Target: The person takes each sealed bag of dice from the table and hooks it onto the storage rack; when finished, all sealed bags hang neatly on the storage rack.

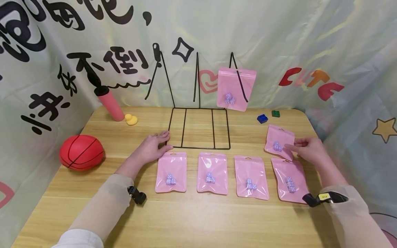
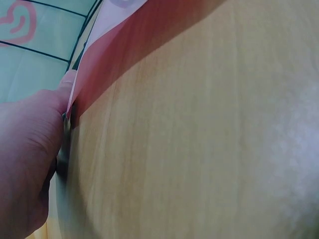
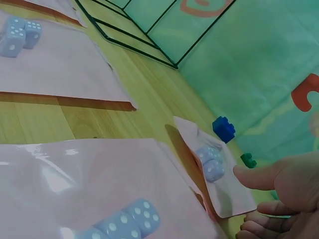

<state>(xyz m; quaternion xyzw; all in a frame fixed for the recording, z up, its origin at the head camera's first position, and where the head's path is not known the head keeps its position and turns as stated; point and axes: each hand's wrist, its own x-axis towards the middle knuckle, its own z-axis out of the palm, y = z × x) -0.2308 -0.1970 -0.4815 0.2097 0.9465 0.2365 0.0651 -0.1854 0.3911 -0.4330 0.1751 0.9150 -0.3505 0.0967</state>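
Observation:
My left hand (image 1: 152,147) rests at the front left corner of a black wire display rack (image 1: 198,148), its fingers touching the base. At the right, my right hand (image 1: 310,150) pinches the edge of a small pink zip bag (image 1: 271,139) holding light purple dice, thumb in front. The bag is tilted up off the table in the right wrist view. Below it lies another pink bag (image 1: 280,168) with a row of dice. Three more lie leftward: one bag (image 1: 251,165), a second bag (image 1: 214,162) and a third bag (image 1: 173,163). A pink bag (image 1: 238,86) hangs on the rack's right hook.
A red basketball (image 1: 81,152) sits at the left table edge. Behind it are a pink cylinder with a black top (image 1: 111,106) and a yellow duck (image 1: 131,119). A blue brick (image 1: 262,119) and a green brick (image 1: 275,113) lie at the back right, before a printed curtain (image 1: 266,41).

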